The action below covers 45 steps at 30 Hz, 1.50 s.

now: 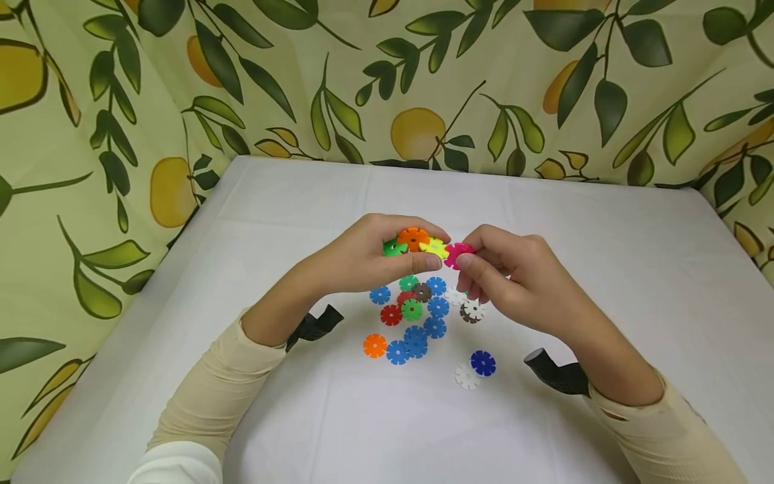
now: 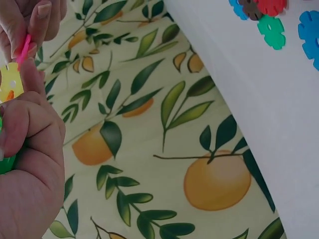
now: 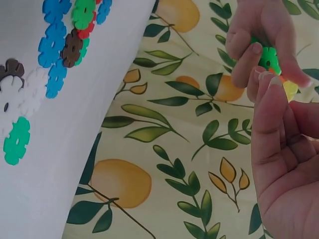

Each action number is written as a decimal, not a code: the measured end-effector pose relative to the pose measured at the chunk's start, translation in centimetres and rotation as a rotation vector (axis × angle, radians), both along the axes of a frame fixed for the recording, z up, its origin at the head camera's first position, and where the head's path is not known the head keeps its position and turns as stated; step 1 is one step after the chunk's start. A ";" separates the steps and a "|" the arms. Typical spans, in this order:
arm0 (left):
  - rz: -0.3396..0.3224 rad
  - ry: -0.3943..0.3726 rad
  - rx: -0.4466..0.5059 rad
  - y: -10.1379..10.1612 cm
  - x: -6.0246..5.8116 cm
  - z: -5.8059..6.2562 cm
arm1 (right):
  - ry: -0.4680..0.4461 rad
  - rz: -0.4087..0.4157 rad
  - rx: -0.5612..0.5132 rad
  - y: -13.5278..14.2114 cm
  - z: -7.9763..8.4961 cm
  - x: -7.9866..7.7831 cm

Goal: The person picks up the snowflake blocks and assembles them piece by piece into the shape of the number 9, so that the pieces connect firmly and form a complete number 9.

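Observation:
In the head view my left hand [image 1: 369,259] grips a short chain of notched plastic discs between thumb and fingers. The chain runs from a green disc [image 1: 394,249] through an orange disc [image 1: 414,238] to a yellow disc [image 1: 434,250]. My right hand [image 1: 514,279] pinches a pink disc [image 1: 456,256] by its right side, and its left edge meets the yellow one. Edge-on in the left wrist view, the pink disc [image 2: 24,51] stands beside the yellow disc [image 2: 11,82]. Fingers of my right hand [image 3: 289,149] hide the pink disc in the right wrist view.
Below the hands, loose discs lie on the white tablecloth [image 1: 290,410]: several blue discs [image 1: 415,341], red, green, brown and white ones, an orange disc [image 1: 375,345] and a dark blue disc [image 1: 483,363]. A patterned curtain [image 1: 417,81] hangs behind. Black wrist mounts [image 1: 559,373] jut out below the forearms.

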<state>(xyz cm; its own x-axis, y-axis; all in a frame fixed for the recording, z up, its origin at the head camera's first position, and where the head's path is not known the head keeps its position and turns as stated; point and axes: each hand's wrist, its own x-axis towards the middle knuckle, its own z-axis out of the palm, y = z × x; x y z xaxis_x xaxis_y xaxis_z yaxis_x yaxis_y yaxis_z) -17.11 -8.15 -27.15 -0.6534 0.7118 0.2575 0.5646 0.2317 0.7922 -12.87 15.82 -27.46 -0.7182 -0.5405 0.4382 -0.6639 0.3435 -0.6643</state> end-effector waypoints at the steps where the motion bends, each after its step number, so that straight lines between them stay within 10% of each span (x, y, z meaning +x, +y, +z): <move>1: 0.002 -0.008 0.003 0.0 0.0 0.0 | -0.010 0.000 -0.007 0.0 -0.1 0.0; 25: -0.078 -0.212 0.060 0.5 0.1 -1.1 | -0.173 -0.001 -0.076 -0.3 -1.0 0.0; 36: -0.065 -0.146 0.027 0.2 0.2 -0.5 | -0.181 0.001 -0.054 -0.4 -1.1 -0.2; 41: -0.013 -0.097 -0.053 -0.3 0.3 0.3 | -0.204 0.100 0.055 0.5 -0.7 -0.9; 45: 0.056 -0.117 -0.054 -0.8 -0.2 0.6 | -0.239 0.136 0.336 1.8 -0.3 -1.2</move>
<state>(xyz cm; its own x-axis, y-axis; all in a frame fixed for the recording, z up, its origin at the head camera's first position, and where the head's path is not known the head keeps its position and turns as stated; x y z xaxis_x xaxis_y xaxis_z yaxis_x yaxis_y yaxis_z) -17.32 -8.92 -26.58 -0.7159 0.6842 0.1394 0.4541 0.3046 0.8372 -14.08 17.59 -27.72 -0.6906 -0.7214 0.0515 -0.5590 0.4872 -0.6709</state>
